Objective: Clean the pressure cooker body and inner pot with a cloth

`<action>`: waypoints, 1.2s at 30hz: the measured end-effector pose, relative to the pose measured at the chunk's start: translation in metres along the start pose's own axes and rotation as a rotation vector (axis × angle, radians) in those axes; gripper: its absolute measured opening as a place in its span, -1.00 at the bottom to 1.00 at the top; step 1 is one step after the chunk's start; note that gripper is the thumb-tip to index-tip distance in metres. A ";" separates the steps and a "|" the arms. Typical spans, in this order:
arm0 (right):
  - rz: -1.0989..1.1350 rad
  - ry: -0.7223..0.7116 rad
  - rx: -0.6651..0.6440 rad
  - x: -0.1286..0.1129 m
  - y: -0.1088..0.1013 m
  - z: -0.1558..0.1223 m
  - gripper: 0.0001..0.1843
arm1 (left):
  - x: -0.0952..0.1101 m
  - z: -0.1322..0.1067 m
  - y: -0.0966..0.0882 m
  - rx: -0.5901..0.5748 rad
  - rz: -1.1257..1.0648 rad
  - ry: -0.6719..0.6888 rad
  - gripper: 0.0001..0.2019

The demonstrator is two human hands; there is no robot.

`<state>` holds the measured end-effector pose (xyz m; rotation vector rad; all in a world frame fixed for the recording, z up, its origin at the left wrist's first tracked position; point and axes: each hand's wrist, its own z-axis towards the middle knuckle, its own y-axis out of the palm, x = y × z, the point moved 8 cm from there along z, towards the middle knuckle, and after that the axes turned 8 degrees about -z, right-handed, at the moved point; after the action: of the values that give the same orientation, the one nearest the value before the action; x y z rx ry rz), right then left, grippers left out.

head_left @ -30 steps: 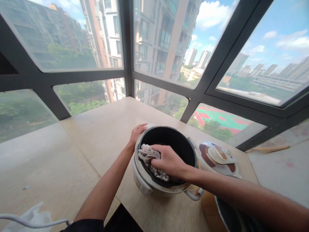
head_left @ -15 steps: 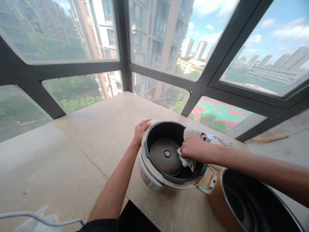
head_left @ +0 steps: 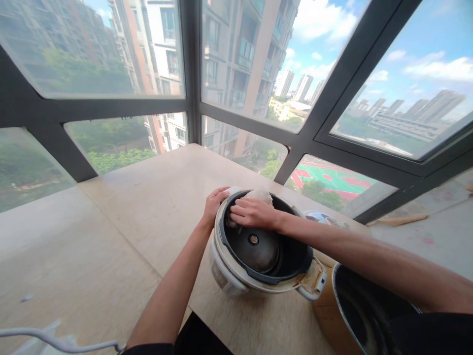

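An electric pressure cooker (head_left: pixel 229 283) stands lidless on the stone sill, its dark inside and round heating plate (head_left: pixel 264 254) showing. My left hand (head_left: pixel 214 204) grips the cooker's rim at the far left, fingers curled over a white part there. Inside the cooker, my right hand (head_left: pixel 253 213) presses a whitish cloth (head_left: pixel 260 196) against the far left inner wall. The fingers are bent over the cloth and hide part of it. A stained hinge bracket (head_left: pixel 313 281) juts from the cooker's right side.
Right of the cooker stands a tan-sided inner pot (head_left: pixel 328 308) with a dark inside, partly under my right arm. Behind my right forearm lies a whitish item (head_left: pixel 325 217), mostly hidden. A grey cord (head_left: pixel 55 340) lies at the lower left. Window frames (head_left: pixel 192 74) border the sill (head_left: pixel 148 212).
My right hand has moved the cloth from the cooker's right inner side to its far left wall. The left hand still holds the rim. The view has shifted slightly.
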<state>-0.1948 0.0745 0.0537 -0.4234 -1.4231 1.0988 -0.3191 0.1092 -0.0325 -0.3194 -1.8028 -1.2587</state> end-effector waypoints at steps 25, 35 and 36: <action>0.498 1.264 -0.139 0.082 0.005 -0.104 -0.85 | 0.004 -0.001 0.000 0.026 0.068 0.041 -0.60; 0.989 1.291 -0.076 0.036 0.027 -0.056 -0.71 | 0.005 0.002 0.000 0.011 0.104 0.061 -0.61; 1.065 1.263 -0.119 0.027 0.031 -0.050 -0.71 | 0.006 0.002 0.001 0.011 0.113 0.066 -0.62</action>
<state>-0.1651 0.1293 0.0347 -1.7116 -0.0367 1.1302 -0.3228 0.1098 -0.0280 -0.3647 -1.7107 -1.1672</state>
